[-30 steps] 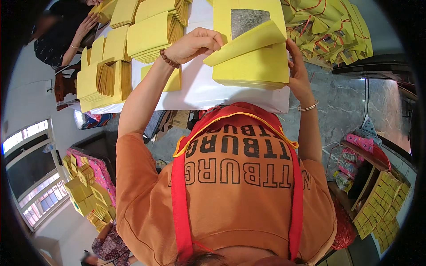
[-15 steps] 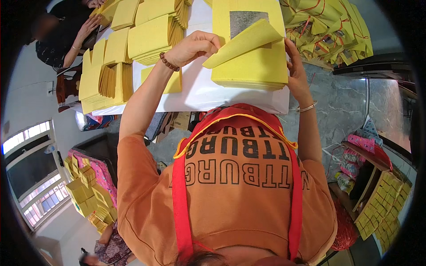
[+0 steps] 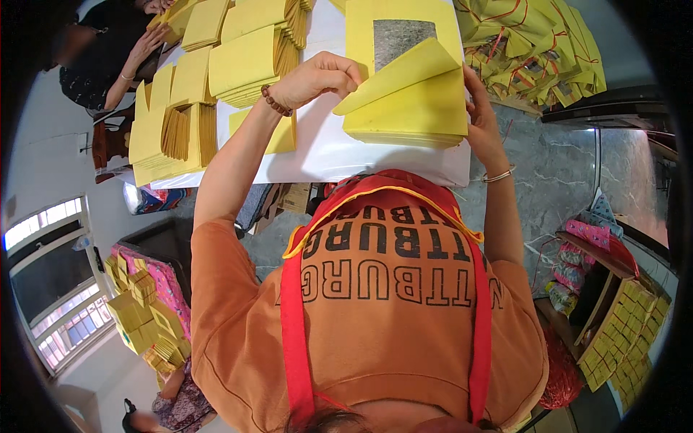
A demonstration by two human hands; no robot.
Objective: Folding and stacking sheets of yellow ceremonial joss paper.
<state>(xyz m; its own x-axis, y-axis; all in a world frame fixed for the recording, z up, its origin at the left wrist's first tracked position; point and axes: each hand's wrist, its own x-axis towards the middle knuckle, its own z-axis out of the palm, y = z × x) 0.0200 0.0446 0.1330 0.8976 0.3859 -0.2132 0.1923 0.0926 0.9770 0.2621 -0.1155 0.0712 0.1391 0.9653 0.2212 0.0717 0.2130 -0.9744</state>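
A thick stack of yellow paper sheets (image 3: 404, 115) lies on the white-covered table in front of me, with a grey rectangle (image 3: 401, 42) on its top face. My left hand (image 3: 328, 76) is closed in a pinch at the left end of the top yellow sheet (image 3: 397, 76), which is lifted and slants across the stack. The fingertips are partly hidden behind that sheet's edge. Against the stack's right side rests my right hand (image 3: 485, 119), fingers curved but apart, touching the edge near the sheet's right corner.
Folded yellow paper bundles (image 3: 245, 61) fill the table's left side, where another person's hand (image 3: 144, 43) works. Yellow bundles tied with red string (image 3: 534, 50) are piled at the far right. The white table cover (image 3: 317, 162) ends just before my body.
The lifted sheet's left end and my left hand have shifted slightly to the right. My right hand stays against the stack.
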